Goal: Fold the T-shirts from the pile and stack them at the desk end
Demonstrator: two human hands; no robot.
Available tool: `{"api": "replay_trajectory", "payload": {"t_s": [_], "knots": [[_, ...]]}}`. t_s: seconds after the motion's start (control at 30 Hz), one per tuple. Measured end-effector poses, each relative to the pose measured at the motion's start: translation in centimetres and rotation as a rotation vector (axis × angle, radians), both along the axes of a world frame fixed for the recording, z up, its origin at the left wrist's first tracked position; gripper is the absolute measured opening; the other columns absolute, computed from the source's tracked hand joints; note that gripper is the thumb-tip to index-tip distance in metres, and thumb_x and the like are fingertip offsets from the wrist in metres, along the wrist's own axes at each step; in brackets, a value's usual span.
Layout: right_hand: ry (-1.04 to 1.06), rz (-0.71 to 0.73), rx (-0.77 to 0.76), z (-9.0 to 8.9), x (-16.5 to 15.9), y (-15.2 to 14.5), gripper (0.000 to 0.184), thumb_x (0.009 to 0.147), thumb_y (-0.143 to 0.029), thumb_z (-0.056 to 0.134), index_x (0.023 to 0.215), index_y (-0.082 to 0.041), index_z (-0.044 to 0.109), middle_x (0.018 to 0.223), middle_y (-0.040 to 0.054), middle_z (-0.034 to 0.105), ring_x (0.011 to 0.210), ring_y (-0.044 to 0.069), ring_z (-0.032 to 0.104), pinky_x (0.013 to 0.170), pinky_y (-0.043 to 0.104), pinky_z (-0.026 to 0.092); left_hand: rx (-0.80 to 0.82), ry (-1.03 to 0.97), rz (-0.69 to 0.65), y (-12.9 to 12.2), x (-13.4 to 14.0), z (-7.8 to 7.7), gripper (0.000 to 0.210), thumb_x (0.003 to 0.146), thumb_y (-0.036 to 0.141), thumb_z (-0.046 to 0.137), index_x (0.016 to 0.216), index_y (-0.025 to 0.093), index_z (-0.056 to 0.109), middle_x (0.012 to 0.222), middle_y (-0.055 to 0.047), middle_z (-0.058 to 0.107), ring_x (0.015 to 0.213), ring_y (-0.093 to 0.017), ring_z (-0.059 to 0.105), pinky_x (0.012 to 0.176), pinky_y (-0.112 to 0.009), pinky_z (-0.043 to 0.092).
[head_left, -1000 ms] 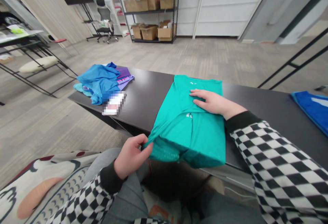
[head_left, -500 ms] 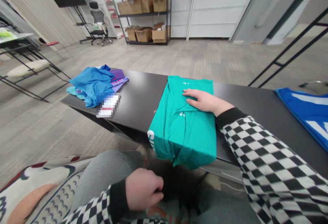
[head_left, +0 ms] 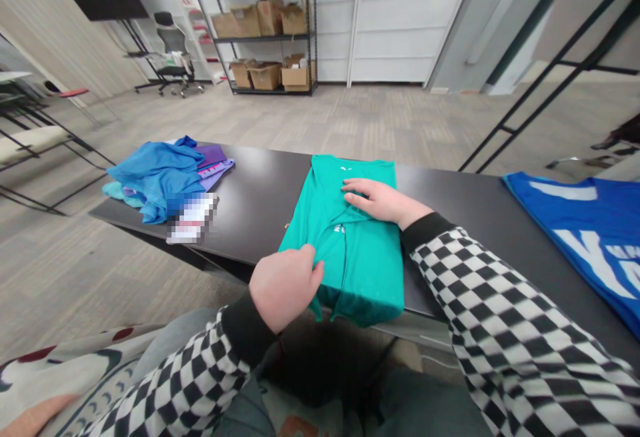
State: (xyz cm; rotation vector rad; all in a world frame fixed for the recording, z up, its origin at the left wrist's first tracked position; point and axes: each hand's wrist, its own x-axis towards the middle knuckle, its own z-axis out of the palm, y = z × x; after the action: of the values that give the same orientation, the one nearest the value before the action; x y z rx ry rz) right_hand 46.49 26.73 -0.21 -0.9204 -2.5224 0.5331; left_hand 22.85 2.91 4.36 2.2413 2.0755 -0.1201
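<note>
A green T-shirt [head_left: 370, 270] with small white print lies partly folded across the dark table, its lower end draping over the near edge. At the shirt's lower left side, my left hand [head_left: 286, 285] is closed on the fabric, and creases run from its fingers. My right hand [head_left: 377, 201] rests flat, palm down, on the upper part of the shirt with the fingers stretched out to the left.
On the black table [head_left: 260, 183], a pile of blue and purple clothes [head_left: 155, 173] lies at the left, beside a blurred-out white item [head_left: 195, 218]. A blue jersey with white print [head_left: 590, 223] is spread at the right. Beyond the table stands a shelf with cardboard boxes [head_left: 265, 77].
My left hand has come up from beside my lap to the shirt's lower left side and closed on the cloth. My right hand stays on the shirt. The view has shifted slightly right.
</note>
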Motion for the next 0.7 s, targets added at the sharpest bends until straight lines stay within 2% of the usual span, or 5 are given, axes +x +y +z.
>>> {"api": "replay_trajectory", "payload": {"t_s": [0.17, 0.27, 0.37, 0.53, 0.7], "knots": [[0.021, -0.052, -0.034, -0.2, -0.3, 0.2, 0.054, 0.116, -0.058, 0.046, 0.149, -0.028, 0.077, 0.162, 0.0077, 0.068, 0.154, 0.032, 0.061, 0.135, 0.053, 0.044, -0.075, 0.033, 0.059, 0.2, -0.6, 1.1, 0.025, 0.113, 0.041, 0.049, 0.106, 0.025, 0.066, 0.096, -0.009, 0.082, 0.086, -0.032, 0.082, 0.068, -0.037, 0.047], [-0.002, -0.017, -0.017, -0.3, -0.2, 0.4, 0.049, 0.114, -0.053, 0.052, 0.145, -0.026, 0.08, 0.162, 0.0088, 0.068, 0.155, 0.033, 0.06, 0.135, 0.053, 0.043, -0.073, 0.058, 0.059, 0.3, -0.7, 1.2, 0.025, 0.113, 0.035, 0.046, 0.101, 0.025, 0.066, 0.094, -0.009, 0.082, 0.086, -0.032, 0.082, 0.068, -0.037, 0.046], [-0.026, 0.008, 0.015, -0.4, 0.3, 0.7, 0.044, 0.109, -0.044, 0.063, 0.145, -0.024, 0.079, 0.163, 0.0107, 0.067, 0.156, 0.034, 0.059, 0.135, 0.055, 0.043, -0.031, 0.067, 0.014, 0.3, -0.2, 1.3, 0.026, 0.112, 0.031, 0.044, 0.1, 0.025, 0.066, 0.092, -0.008, 0.081, 0.084, -0.031, 0.081, 0.067, -0.036, 0.045], [-0.037, -0.023, 0.007, -0.6, 1.6, 1.1, 0.046, 0.103, -0.034, 0.07, 0.147, -0.023, 0.078, 0.166, 0.0121, 0.064, 0.158, 0.035, 0.057, 0.136, 0.057, 0.042, 0.016, 0.021, -0.042, 0.3, 1.0, 2.3, 0.026, 0.113, 0.03, 0.044, 0.099, 0.025, 0.065, 0.088, -0.006, 0.079, 0.082, -0.028, 0.08, 0.065, -0.035, 0.041], [-0.027, -0.023, -0.003, -0.7, 2.0, 1.4, 0.051, 0.099, -0.03, 0.072, 0.151, -0.025, 0.076, 0.167, 0.0101, 0.063, 0.159, 0.035, 0.055, 0.137, 0.057, 0.04, -0.066, -0.039, -0.175, -0.3, 1.7, 1.8, 0.026, 0.113, 0.036, 0.05, 0.094, 0.025, 0.064, 0.088, -0.006, 0.079, 0.081, -0.028, 0.079, 0.063, -0.036, 0.039]]}}
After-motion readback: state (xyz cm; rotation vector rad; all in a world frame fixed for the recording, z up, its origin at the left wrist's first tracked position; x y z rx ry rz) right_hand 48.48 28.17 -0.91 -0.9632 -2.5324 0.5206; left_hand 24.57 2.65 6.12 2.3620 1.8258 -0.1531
